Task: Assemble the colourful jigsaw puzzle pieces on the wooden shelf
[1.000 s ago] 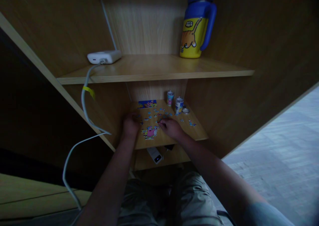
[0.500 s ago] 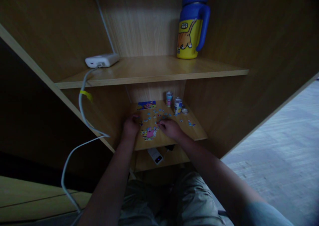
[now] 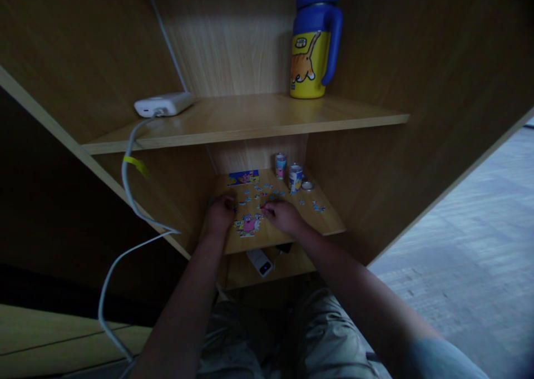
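A joined section of a cartoon jigsaw puzzle lies near the front of the lower shelf, between my two hands. My right hand is just beyond its right side, thumb and finger pinched on a small puzzle piece with some red on it. To the left of the section, my left hand rests low with its fingers curled in; whatever they hold is hidden. Several loose puzzle pieces are scattered behind the section. A small joined cluster of pieces lies off to the right.
A picture card lies at the back left. Two printed cans and a round metal lid stand at the back right. The upper shelf overhangs, holding a blue-yellow bottle and a white charger with a dangling cable.
My left hand's fingers have curled in from a more stretched pose. My right hand stays pinched in nearly the same spot. The view has shifted slightly.
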`<state>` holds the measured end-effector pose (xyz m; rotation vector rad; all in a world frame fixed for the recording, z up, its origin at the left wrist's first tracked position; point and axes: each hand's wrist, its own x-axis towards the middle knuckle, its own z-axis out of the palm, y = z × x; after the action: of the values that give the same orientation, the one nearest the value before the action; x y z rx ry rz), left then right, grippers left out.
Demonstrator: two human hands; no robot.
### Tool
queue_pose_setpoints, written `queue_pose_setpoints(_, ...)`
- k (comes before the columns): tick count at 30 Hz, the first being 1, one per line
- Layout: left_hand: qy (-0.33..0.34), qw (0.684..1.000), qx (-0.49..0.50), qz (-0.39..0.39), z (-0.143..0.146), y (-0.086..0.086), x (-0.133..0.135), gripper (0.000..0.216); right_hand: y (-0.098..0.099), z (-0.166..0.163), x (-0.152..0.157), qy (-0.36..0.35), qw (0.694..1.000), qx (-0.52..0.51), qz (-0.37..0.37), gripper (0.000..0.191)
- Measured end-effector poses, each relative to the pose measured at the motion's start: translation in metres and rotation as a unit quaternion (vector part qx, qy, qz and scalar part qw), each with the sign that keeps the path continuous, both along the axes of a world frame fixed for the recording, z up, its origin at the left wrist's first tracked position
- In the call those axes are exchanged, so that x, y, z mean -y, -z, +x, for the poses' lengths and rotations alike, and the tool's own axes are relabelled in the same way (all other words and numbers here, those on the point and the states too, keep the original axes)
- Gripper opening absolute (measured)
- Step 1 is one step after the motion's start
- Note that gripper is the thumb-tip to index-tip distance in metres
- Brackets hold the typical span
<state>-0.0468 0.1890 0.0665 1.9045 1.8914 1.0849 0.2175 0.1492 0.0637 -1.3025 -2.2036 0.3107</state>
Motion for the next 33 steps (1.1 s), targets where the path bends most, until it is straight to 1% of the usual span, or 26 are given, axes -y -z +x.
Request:
queue_pose_setpoints(4, -0.008, 1.000, -0.003, -0.004, 0.001, -0.002, 0.001, 0.026, 0.000, 0.000, 0.000, -0.003, 1.000, -0.002, 0.001, 0.021)
queue_pose_setpoints(10, 0.002, 1.000, -0.015, -0.023, 0.001, -0.004, 0.003, 0.029, -0.001, -0.001, 0.000, 0.007, 0.999, 0.032, 0.000, 0.026)
queue_pose_setpoints(16, 0.008, 1.000, -0.009, -0.013, 0.002, -0.003, 0.002, 0.028, -0.004, -0.002, 0.004, 0.017, 0.998, 0.060, 0.003, 0.030)
queue_pose_setpoints(19, 0.002, 1.000, 0.002, -0.011, 0.004, -0.005, 0.003, 0.026, -0.007, -0.002, 0.007, 0.019, 0.995, 0.093, 0.007, 0.032)
queue_pose_setpoints(22, -0.010, 1.000, 0.015, -0.008, 0.006, -0.009, 0.007, 0.023, -0.010, -0.003, 0.010, 0.028, 0.989, 0.143, -0.009, 0.039)
queue_pose_setpoints(24, -0.012, 0.999, 0.031, 0.006, 0.008, -0.012, 0.009, 0.021, -0.012, -0.004, 0.012, 0.033, 0.984, 0.172, -0.019, 0.044)
queue_pose_setpoints(26, -0.006, 0.998, 0.048, 0.036, 0.009, -0.016, 0.013, 0.020, -0.014, -0.005, 0.013, 0.040, 0.980, 0.194, -0.025, 0.046)
queue_pose_setpoints(28, 0.009, 0.995, 0.059, 0.078, 0.013, -0.020, 0.021, 0.018, -0.016, -0.007, 0.013, 0.045, 0.977, 0.207, -0.027, 0.047)
queue_pose_setpoints(30, 0.035, 0.989, 0.060, 0.129, 0.021, -0.025, 0.037, 0.014, -0.019, -0.008, 0.013, 0.047, 0.975, 0.217, -0.026, 0.047)
queue_pose_setpoints(32, 0.051, 0.981, 0.065, 0.174, 0.034, -0.029, 0.064, 0.014, -0.021, -0.008, 0.014, 0.048, 0.973, 0.224, -0.029, 0.047)
queue_pose_setpoints(33, 0.065, 0.979, 0.067, 0.183, 0.043, -0.031, 0.080, 0.015, -0.022, -0.009, 0.014, 0.050, 0.972, 0.226, -0.032, 0.047)
